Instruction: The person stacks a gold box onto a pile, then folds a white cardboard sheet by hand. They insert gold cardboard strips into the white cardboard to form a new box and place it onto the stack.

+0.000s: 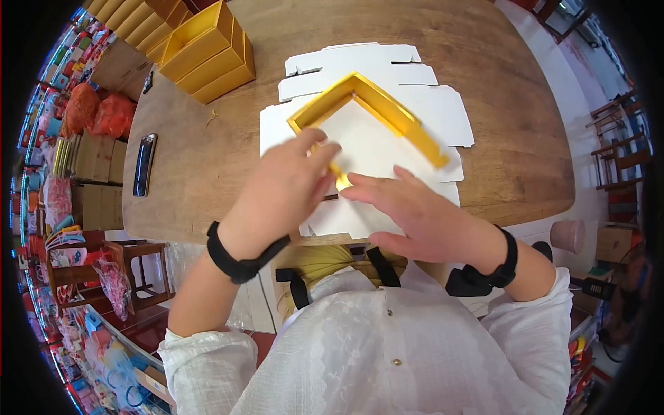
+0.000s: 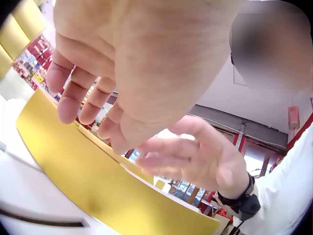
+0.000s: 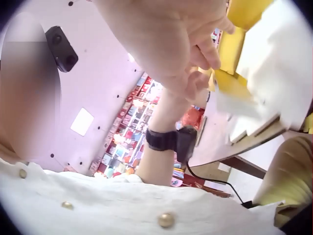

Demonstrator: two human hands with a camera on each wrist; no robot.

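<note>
The person is leaning over the near edge of the wooden bench [image 1: 498,90], working with both hands on a yellow cardboard frame [image 1: 377,104]. The frame is lying on a spread of flat white cardboard blanks [image 1: 432,104] in the middle of the bench. It is standing up as a bent strip, its corner pointing toward the far edge and its two arms running back toward the near edge. The left hand [image 1: 280,187] is reaching in over the frame's left arm. Its fingers are curling down onto the top edge of that yellow wall, so its grip is closing narrowly on the frame itself, though the thumb is showing too poorly to say how it is pressing. The right hand [image 1: 422,211] is lying flat and low just beside it. Its fingers are stretching straight toward the left and its fingertips are meeting the near end of the same yellow arm, so its grip is wide and holding nothing. The two hands are almost touching at that spot, and each is wearing a black wrist strap. Finished yellow boxes [image 1: 207,52] are sitting stacked at the far left corner of the bench. A dark phone [image 1: 144,164] is lying along the left edge, well apart from the hands.
</note>
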